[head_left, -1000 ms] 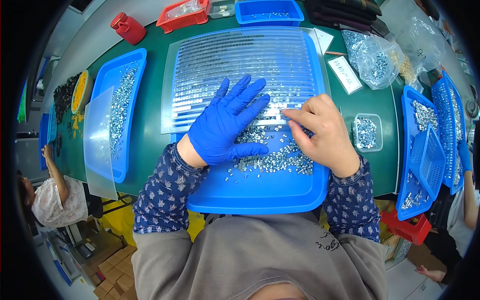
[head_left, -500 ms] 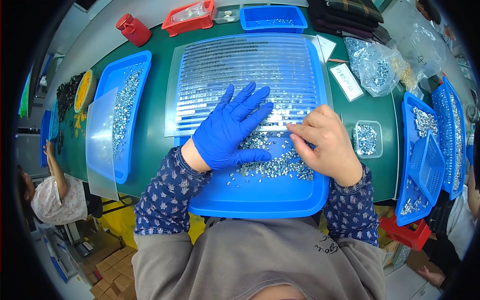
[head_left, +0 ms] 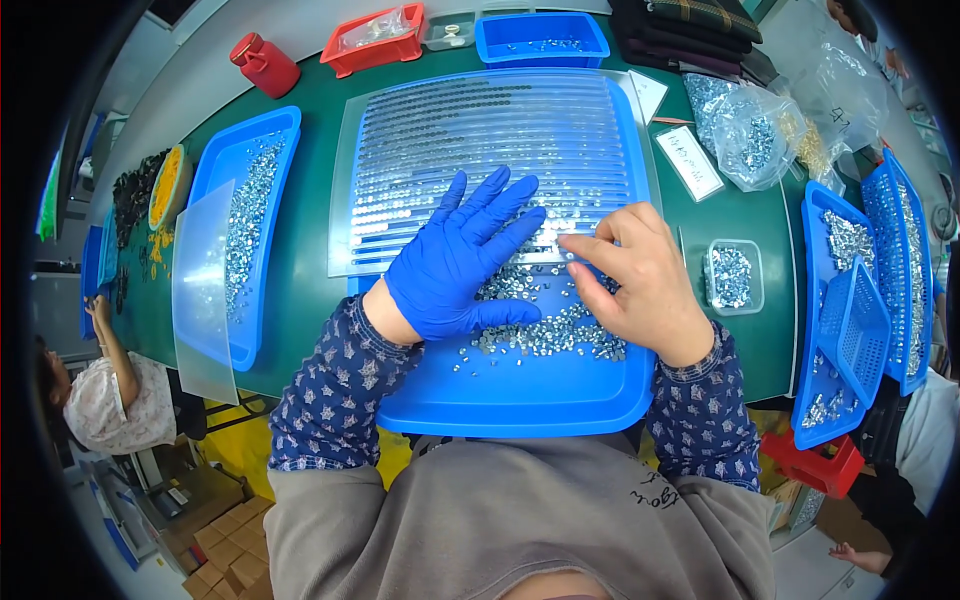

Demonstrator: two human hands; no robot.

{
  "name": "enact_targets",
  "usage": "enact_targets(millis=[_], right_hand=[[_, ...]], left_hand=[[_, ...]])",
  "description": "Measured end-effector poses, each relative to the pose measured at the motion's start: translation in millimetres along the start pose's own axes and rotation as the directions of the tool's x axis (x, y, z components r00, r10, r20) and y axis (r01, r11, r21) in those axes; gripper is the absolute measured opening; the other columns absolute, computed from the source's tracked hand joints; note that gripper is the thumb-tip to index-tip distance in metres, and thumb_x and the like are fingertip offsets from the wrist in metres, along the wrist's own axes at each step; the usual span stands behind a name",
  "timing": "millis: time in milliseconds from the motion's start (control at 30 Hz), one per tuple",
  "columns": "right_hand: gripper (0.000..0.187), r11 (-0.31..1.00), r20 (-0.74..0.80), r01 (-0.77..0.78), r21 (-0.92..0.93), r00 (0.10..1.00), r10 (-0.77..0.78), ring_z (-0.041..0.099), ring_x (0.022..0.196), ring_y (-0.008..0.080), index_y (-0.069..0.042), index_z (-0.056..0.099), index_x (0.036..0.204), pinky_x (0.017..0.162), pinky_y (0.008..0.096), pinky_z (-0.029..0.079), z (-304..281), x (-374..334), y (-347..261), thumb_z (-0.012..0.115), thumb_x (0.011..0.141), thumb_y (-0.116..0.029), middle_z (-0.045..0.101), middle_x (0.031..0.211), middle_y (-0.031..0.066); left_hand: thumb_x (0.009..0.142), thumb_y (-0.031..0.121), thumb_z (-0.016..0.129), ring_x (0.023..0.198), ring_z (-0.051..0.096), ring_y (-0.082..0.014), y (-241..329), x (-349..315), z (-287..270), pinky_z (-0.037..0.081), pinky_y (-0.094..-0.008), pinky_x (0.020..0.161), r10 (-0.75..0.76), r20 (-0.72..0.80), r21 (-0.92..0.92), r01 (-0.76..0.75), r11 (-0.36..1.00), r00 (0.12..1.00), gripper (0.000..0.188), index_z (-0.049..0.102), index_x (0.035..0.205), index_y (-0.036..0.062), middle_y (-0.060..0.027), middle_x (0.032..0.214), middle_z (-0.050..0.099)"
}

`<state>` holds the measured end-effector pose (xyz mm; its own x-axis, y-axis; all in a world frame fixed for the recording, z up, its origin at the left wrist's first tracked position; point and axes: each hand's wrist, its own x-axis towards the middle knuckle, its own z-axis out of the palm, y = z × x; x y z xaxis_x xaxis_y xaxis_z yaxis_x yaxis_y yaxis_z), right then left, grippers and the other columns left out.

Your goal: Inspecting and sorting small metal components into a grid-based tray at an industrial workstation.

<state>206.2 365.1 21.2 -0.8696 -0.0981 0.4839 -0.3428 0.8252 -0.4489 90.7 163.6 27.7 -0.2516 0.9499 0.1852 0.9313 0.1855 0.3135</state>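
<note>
My left hand (head_left: 455,258), in a blue glove, lies with fingers spread over the near part of a clear ribbed panel (head_left: 480,130). Rows of small shiny metal pieces sit in the panel's grooves. The panel rests on a large blue tray (head_left: 510,395). My bare right hand (head_left: 640,275) is curled at the panel's near edge, its forefinger and thumb drawn close together. Anything between those fingertips is too small to make out. Loose silvery metal pieces (head_left: 560,335) lie heaped in the tray below both hands.
At left stand a blue tray (head_left: 285,150) of metal pieces and a translucent sheet (head_left: 205,300). A small clear box (head_left: 735,300) sits at right, near blue trays (head_left: 815,425) and bagged pieces (head_left: 755,150). Red bin (head_left: 375,62) and flask (head_left: 265,65) stand behind. Other people are at both sides.
My right hand has shifted slightly left and away from me along the panel's near edge. My left hand stays in place.
</note>
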Motion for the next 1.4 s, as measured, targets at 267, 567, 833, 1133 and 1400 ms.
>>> enact_targets(millis=[267,567,833,1133,1400], right_hand=[[0.019,1.000,-0.006,0.013,0.004,1.000,-0.013,0.049,0.077,0.0231,-0.008,0.068,0.087,0.067,0.0346,0.041,0,0,-1,0.069,0.068,-0.008,0.050,0.076,0.0061],[0.019,0.999,-0.007,0.020,-0.043,1.000,-0.021,0.050,0.077,0.0243,-0.008,0.068,0.089,0.069,0.0351,0.041,-4,3,-2,0.068,0.070,-0.009,0.052,0.077,0.0067],[0.020,0.962,-0.217,-0.240,-0.134,0.954,0.208,0.050,0.072,0.0253,-0.003,0.065,0.096,0.063,0.0349,0.043,-12,-3,13,0.064,0.077,-0.007,0.053,0.075,0.0088],[0.021,0.981,-0.233,-0.182,-0.065,0.959,0.163,0.048,0.066,0.0216,-0.003,0.064,0.099,0.062,0.0332,0.039,-10,-3,13,0.063,0.078,-0.007,0.050,0.067,0.0071],[0.022,0.983,-0.220,-0.175,-0.050,0.962,0.161,0.047,0.066,0.0214,-0.003,0.064,0.098,0.061,0.0331,0.039,-11,-2,11,0.064,0.077,-0.006,0.049,0.067,0.0073]], left_hand=[[0.071,0.056,0.065,0.134,0.025,-0.0415,0,0,0,0.016,-0.0557,0.108,-0.012,-0.006,-0.021,0.011,1.000,1.000,0.087,0.035,0.139,0.0112,-0.0160,0.146,0.029],[0.071,0.056,0.065,0.135,0.024,-0.0405,-7,-5,-2,0.014,-0.0547,0.109,-0.034,-0.001,0.007,0.034,0.999,0.999,0.088,0.034,0.140,0.0105,-0.0153,0.146,0.028],[0.078,0.042,0.066,0.137,0.021,-0.0360,-36,-25,-34,0.019,-0.0417,0.110,-0.173,-0.364,-0.177,0.114,0.978,0.915,0.079,0.034,0.140,0.0039,-0.0189,0.146,0.027],[0.073,0.053,0.067,0.135,0.020,-0.0423,-2,-12,-11,0.013,-0.0550,0.109,-0.086,0.005,0.047,0.086,0.995,0.996,0.084,0.035,0.139,0.0133,-0.0156,0.148,0.023],[0.069,0.056,0.068,0.135,0.022,-0.0422,0,-20,-9,0.011,-0.0578,0.108,-0.072,0.025,0.116,0.069,0.991,0.997,0.084,0.040,0.136,0.0144,-0.0148,0.147,0.027]])
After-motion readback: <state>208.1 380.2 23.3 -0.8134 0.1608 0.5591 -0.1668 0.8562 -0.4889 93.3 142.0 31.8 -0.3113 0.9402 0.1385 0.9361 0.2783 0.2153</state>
